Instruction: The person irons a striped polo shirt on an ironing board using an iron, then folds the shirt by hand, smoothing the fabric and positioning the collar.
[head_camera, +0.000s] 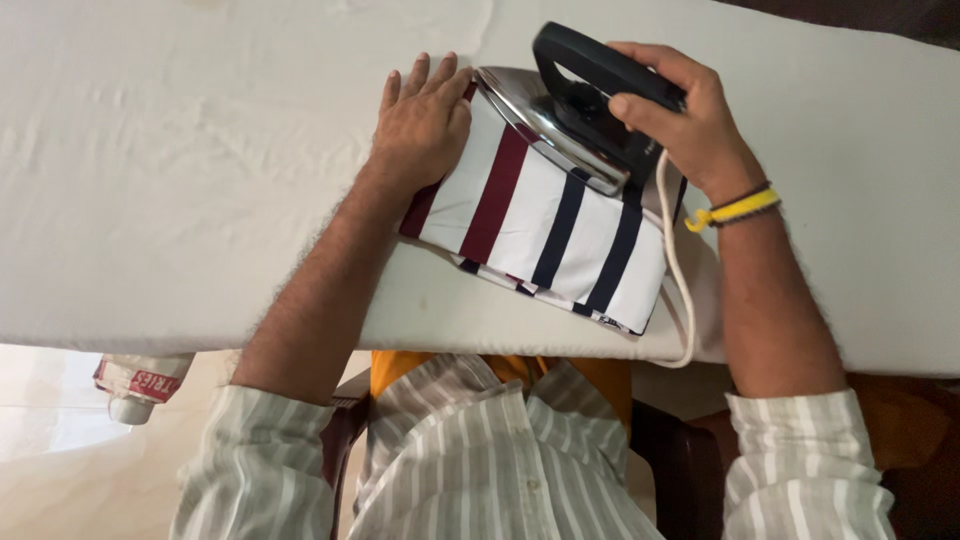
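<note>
Folded white cloth with maroon and navy stripes lies at the near edge of the white padded ironing table, its lower corner just short of the table's rim and its long axis running from upper left to lower right as I see it from the head camera. Nearest to me, a white braided cord drops over the table edge beside the cloth's right end. Farther in, my left hand rests flat on the cloth's upper-left end, fingers stretched out and together, gripping nothing, pressing the fold down. Just beside it, touching the cloth's far edge, stands the chrome-soled iron with a black handle; its pointed nose faces my left hand and sits almost against the thumb side. My right hand, with a yellow band at the wrist, is clenched round the handle. The cloth therefore lies toward me from the iron, along the stripes' crosswise direction, with the left fingers directly ahead of the nose.
</note>
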